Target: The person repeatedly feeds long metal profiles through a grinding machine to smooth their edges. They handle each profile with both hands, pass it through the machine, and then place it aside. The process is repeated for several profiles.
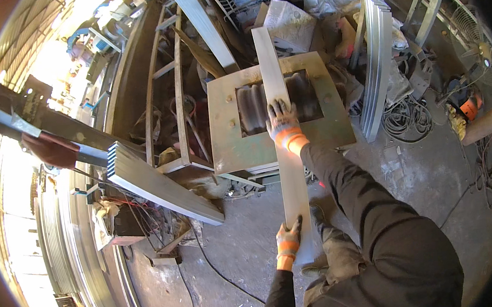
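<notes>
A long, flat metal bar point(294, 185) lies lengthwise before me, its far part across a worn greenish metal machine table point(246, 152). Through the table's rectangular opening, dark ribbed rollers or wheels point(305, 97) show on both sides of the bar. My right hand point(283, 121), in a grey and orange glove, rests flat on the bar over the opening, fingers stretched forward. Close to the bar's near end, my left hand point(289, 242), gloved alike, grips its left edge with the thumb on top. The fingers under the bar are hidden.
Stacked metal bars lean at the left point(163, 181) and stand upright at the right point(376, 72). A ladder-like frame point(179, 95) is left of the machine. Coiled cable point(407, 119) and a fan point(486, 56) lie to the right. A black cord point(218, 267) crosses the floor.
</notes>
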Motion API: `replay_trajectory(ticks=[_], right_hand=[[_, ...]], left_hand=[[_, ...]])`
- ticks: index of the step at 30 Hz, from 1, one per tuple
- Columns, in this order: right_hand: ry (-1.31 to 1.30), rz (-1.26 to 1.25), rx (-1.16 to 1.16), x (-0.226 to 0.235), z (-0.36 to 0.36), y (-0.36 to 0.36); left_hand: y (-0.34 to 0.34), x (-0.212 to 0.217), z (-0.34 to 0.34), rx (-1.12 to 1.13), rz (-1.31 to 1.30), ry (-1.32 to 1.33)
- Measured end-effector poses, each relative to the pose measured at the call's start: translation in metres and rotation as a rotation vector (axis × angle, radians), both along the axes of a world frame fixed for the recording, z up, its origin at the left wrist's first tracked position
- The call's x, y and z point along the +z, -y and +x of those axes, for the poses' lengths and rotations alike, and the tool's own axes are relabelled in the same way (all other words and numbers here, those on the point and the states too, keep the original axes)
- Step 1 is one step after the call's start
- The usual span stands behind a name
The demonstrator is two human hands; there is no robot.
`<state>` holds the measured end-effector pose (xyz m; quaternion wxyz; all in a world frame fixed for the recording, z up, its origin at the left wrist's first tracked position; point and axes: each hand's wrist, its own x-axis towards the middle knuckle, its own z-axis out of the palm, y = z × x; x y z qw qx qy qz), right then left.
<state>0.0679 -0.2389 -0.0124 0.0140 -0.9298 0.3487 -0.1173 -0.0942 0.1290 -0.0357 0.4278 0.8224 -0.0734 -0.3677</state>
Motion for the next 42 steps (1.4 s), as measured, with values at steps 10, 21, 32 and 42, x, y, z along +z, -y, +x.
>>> replay_trajectory(ticks=[10, 21, 32, 42], right_hand=[[0.014, 0.059, 0.037, 0.013, -0.163, -0.252], [0.323, 0.552, 0.004, -0.017, -0.3, -0.501], [0.929, 1.813, -0.271, -0.015, -0.361, -0.567], [1.063, 2.369, -0.226, -0.056, -0.409, -0.565]], left_hand=[[-0.251, 0.038, -0.154, -0.013, 0.078, -0.047], [-0.516, 0.058, -0.289, -0.15, 0.595, 0.479], [-0.597, 0.102, -0.33, -0.013, 0.436, 0.382], [-0.627, 0.111, -0.307, -0.004, 0.125, 0.179]])
